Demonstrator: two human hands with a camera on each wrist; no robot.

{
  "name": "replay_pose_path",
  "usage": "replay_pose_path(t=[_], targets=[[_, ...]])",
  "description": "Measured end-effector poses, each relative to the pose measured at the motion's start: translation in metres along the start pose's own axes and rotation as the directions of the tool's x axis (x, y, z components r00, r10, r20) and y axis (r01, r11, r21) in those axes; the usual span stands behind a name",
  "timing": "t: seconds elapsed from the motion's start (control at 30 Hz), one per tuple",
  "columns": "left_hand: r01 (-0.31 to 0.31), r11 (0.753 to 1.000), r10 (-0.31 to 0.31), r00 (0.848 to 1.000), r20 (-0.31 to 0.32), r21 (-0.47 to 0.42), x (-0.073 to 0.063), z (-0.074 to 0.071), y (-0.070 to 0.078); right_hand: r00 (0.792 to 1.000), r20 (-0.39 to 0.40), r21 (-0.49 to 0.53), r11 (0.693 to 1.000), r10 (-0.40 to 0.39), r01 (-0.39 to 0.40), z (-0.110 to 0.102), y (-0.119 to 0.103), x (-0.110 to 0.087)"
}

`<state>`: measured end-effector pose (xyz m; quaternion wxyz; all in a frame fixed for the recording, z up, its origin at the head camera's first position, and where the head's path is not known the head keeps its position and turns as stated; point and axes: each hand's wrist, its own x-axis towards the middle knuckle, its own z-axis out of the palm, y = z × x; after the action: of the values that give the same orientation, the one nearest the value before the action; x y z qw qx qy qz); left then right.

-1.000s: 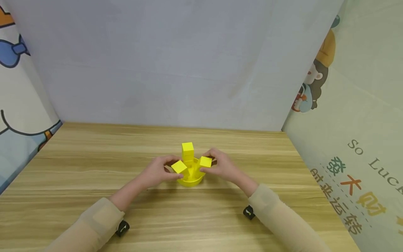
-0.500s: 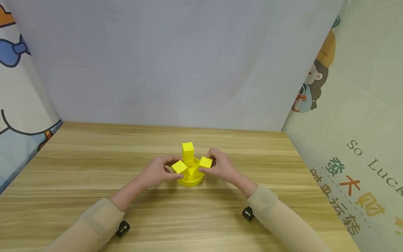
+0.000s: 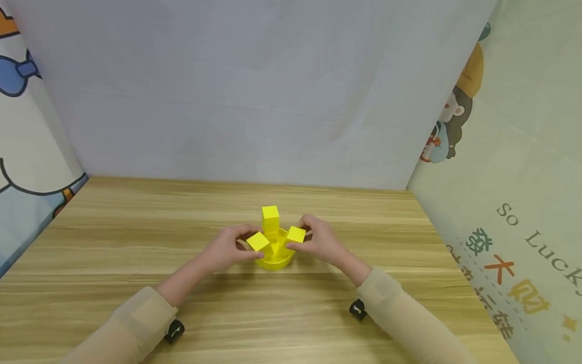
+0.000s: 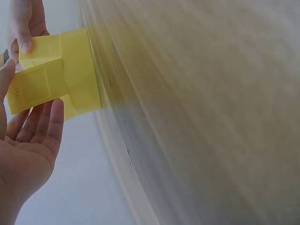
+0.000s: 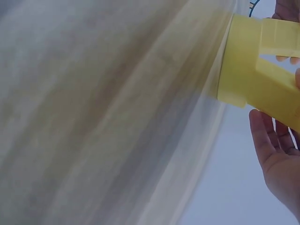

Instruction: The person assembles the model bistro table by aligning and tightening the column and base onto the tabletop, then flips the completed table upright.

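A yellow plastic piece stands upright on the table, with a low round base (image 3: 275, 264) and three square-topped posts rising from it. My left hand (image 3: 226, 245) holds the left post (image 3: 258, 241) between thumb and fingers. On the opposite side, my right hand (image 3: 323, 244) pinches the right post (image 3: 296, 234) the same way. The back post (image 3: 270, 218) is untouched and stands tallest in the head view. In the left wrist view, digits mark the near post (image 4: 37, 86), and the base (image 4: 82, 70) sits against the table. The right wrist view cuts off the post ends.
The wood-grain table (image 3: 273, 318) extends around the piece on all sides. A pale cloth (image 3: 236, 91) hangs behind it, with printed sheets at the left (image 3: 36, 141) and right (image 3: 514, 167). Black wrist-camera mounts (image 3: 175, 331) show below the sleeves.
The right hand's fingers have shifted very slightly on the right post. Otherwise the hands and the yellow piece stay in place while the head view drifts a little.
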<state>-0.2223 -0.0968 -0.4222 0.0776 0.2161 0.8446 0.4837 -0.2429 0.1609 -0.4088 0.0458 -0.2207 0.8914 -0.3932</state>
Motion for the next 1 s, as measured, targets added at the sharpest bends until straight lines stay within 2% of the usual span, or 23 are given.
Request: replay_pose_path(t=[0.17,0.3,0.4,0.53,0.63,0.77,0.9,1.0], targets=[[-0.056,0.997,0.055,0.998,0.009,0.057,0.001,-0.001,0.003,0.999,-0.017,0.082,0.996,0.029,-0.028,0.0,0.001,0.0],[-0.121,0.983,0.12,0.993,0.016,0.138,0.001,-0.003,0.004,0.996,-0.077,0.067,0.997,0.042,-0.037,-0.004,0.002,0.0],[-0.168,0.965,0.17,0.985,0.004,0.203,0.001,-0.004,0.003,0.992,-0.112,0.05,0.997,0.059,-0.054,-0.01,0.003,-0.001],[-0.242,0.923,0.263,0.964,-0.032,0.298,-0.002,-0.006,0.001,0.987,-0.116,0.13,0.987,0.113,-0.098,-0.021,0.003,-0.003],[-0.303,0.875,0.349,0.935,-0.058,0.377,-0.005,-0.009,0.0,0.983,-0.1,0.244,0.961,0.155,-0.127,-0.031,0.004,-0.005],[-0.382,0.801,0.463,0.883,-0.073,0.461,-0.008,-0.012,0.0,0.983,-0.063,0.374,0.917,0.175,-0.139,-0.042,0.003,-0.008],[-0.457,0.73,0.568,0.819,-0.081,0.508,-0.008,-0.014,0.003,0.987,-0.038,0.45,0.884,0.159,-0.125,-0.05,-0.002,-0.011],[-0.507,0.686,0.639,0.763,-0.099,0.522,-0.008,-0.013,0.007,0.989,-0.026,0.486,0.867,0.142,-0.112,-0.053,-0.006,-0.013]])
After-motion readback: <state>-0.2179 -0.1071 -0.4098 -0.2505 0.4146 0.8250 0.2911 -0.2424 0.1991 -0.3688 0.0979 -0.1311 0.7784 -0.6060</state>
